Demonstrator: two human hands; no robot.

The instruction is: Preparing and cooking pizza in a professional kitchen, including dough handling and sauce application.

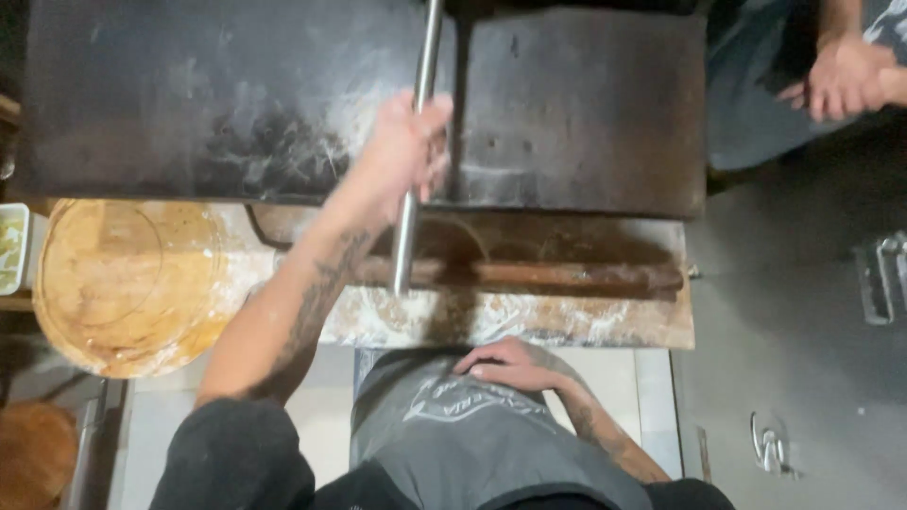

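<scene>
My left hand (406,146) is closed around a long metal pole (408,227) that runs up over a dark, flour-dusted metal surface (189,104) and out of the top of the view. My right hand (510,365) rests flat against my grey apron (444,425) at my waist, holding nothing. The pole's lower end hangs just over a wooden handle (548,276) lying across a floured wooden board (586,326).
A round wooden board (123,283) with flour on it sits at the left. Another person's hands (846,76) are clasped at the top right. Metal tools (883,279) lie on the grey surface at the right.
</scene>
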